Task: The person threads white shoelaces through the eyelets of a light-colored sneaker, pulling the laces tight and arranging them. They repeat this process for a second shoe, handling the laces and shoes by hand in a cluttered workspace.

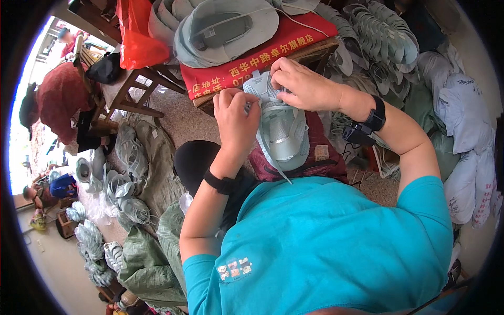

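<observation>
A pale grey-green mesh shoe upper (pixel 283 137) rests over my lap, its tongue end against the table edge and its toe towards me. My left hand (pixel 234 116) is closed at the left side of the eyelet opening, fingers pinched on the upper's edge. A small grey object (pixel 248 107) shows at those fingers; its kind is unclear. Opposite, my right hand (pixel 305 85) has its thumb and forefinger bent together at the right side of the opening, by the tongue. Whether a lace runs between these fingers is too small to tell.
A red printed cloth (pixel 257 56) covers the table ahead, with stacked pale shoe parts (pixel 257 23) on it. Bundled uppers (pixel 380 37) hang to the right near white sacks (pixel 464 113). Leftward are a wooden stool (pixel 137 97), green sacks (pixel 144 257), piled uppers (pixel 131 149) and a seated person (pixel 60 102).
</observation>
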A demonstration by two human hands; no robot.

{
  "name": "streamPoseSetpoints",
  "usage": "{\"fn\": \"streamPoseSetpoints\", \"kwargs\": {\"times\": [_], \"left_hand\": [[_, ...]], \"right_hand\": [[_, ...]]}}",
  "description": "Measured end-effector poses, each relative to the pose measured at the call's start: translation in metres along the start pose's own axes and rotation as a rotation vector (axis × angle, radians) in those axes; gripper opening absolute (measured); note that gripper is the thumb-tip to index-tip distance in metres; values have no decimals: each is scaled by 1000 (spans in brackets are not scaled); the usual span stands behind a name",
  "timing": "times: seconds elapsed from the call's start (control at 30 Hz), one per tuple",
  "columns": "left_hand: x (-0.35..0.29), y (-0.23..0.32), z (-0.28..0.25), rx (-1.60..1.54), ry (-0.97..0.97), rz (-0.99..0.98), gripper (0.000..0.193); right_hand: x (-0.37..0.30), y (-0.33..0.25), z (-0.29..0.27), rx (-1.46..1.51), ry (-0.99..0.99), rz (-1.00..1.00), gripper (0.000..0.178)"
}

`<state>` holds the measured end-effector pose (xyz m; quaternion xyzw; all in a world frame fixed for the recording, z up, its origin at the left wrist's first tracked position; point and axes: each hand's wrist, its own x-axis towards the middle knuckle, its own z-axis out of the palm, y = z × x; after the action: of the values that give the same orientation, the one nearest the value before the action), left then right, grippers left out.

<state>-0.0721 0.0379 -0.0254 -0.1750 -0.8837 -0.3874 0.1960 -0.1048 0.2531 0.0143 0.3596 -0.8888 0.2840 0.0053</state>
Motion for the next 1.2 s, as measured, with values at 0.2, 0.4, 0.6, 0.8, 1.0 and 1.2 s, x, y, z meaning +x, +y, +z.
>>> {"fn": "streamPoseSetpoints", "kwargs": {"times": [0.2,0.4,0.6,0.8,1.0,1.2], "left_hand": [[-4,2,16,-92,-16,-159,8],[-3,-11,-1,-373,-143,-219,11],[-12,4,-5,-122,20,-63,16],[0,2,-17,127,34,181,13],[5,-75,-74,131,276,-73,7],[-15,-69,-58,-38,52,-176,5]], "right_hand": [[6,-7,-2,-37,-20,12,18],[5,-12,3,-116,157,-156,14],[8,19,-35,-265,595,-48,9],[-10,43,-46,-313,627,90,5],[-86,129,-128,-549,881,446,13],[-114,159,-121,-434,515,565,22]]}}
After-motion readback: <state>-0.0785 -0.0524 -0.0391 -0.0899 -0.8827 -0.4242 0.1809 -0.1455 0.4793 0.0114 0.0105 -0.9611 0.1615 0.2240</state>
